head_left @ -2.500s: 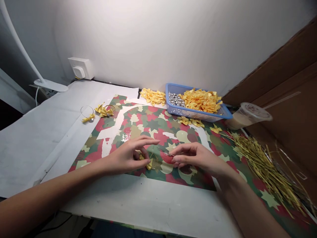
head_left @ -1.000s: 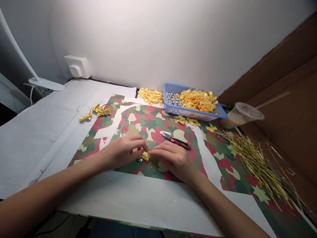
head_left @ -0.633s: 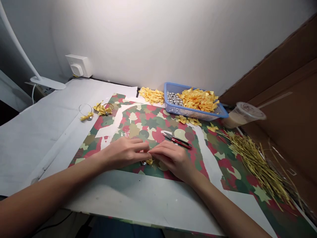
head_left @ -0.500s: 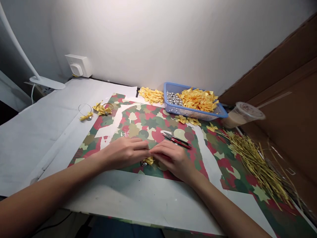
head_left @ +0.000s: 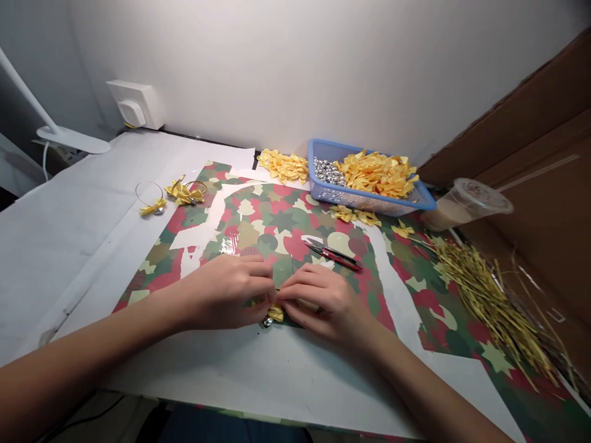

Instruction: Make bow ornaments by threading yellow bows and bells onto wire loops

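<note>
My left hand [head_left: 231, 290] is closed, its fingertips pinched at a yellow ribbon bow [head_left: 276, 313]. Touching it at the fingertips, my right hand [head_left: 323, 301] is also closed in a pinch. A small silver bell [head_left: 266, 322] hangs by the bow, under the left fingers. One thin dark strand stands up near the right fingers; most of what the fingertips pinch is hidden. Beyond my right hand lie red-handled thread snips [head_left: 333, 255]. Two finished-looking clusters of yellow bows [head_left: 183, 192] with bells and thin wire rings sit at the left.
A blue basket [head_left: 373, 206] holds silver bells and many yellow bows, with a loose bow pile [head_left: 282, 166] beside it. A lidded plastic cup [head_left: 468, 204] and a bundle of yellow-green stalks [head_left: 494, 307] are at the right, by a cardboard box [head_left: 545, 191]. A lamp base [head_left: 74, 140] stands far left.
The camera view has shifted slightly. Both hands stay together at the bow, which sits a little nearer me; the left fingers have curled further down around it.
</note>
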A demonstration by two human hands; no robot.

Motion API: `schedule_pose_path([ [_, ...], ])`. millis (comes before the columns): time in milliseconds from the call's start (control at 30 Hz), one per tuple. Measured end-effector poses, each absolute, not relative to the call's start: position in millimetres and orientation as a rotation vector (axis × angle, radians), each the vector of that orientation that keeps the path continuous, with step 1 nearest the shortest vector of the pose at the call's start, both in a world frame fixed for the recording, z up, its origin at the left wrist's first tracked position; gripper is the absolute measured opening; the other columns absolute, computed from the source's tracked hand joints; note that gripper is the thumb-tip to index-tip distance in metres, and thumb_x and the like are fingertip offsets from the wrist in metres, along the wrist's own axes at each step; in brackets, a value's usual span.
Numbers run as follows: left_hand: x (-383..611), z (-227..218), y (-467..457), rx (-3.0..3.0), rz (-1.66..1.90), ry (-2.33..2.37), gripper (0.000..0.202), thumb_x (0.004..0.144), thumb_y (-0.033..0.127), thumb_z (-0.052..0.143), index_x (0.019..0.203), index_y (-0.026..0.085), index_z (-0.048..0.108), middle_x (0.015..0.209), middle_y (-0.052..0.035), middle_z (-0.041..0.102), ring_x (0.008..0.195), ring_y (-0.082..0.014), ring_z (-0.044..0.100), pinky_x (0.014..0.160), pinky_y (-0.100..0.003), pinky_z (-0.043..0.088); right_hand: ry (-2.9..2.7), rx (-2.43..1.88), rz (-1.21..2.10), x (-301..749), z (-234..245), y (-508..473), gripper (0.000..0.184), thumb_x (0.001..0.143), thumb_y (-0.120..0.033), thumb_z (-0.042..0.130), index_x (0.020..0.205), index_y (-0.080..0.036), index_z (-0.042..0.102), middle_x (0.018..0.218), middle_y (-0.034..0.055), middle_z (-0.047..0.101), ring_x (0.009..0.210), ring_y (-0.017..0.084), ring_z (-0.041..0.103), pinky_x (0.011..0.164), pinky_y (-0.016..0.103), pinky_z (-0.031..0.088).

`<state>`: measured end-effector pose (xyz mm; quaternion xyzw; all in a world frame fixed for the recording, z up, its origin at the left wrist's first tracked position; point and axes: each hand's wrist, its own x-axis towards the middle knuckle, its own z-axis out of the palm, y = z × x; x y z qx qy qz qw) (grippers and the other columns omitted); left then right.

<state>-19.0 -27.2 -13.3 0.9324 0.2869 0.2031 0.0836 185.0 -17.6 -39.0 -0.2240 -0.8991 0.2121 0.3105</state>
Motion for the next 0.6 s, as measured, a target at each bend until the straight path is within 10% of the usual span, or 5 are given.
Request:
schedule_pose_path([
  [600,-12,-6,-36,1.868,0.379,1.208,0.009,0.071,0.026,0.063,0.067,0.018,0.066,0.054,0.0054,0.046,0.05,-0.0074,0.041,0.044,-0.019,0.029,-2.392,-0.73,0.532,188,-26,-32,0.01,0.084,-0.012,0.058,0.08,-0.018,0.065,0.077,0.0011,0.07,0.069,0.015,0.055,0.066,0.032,0.037],
])
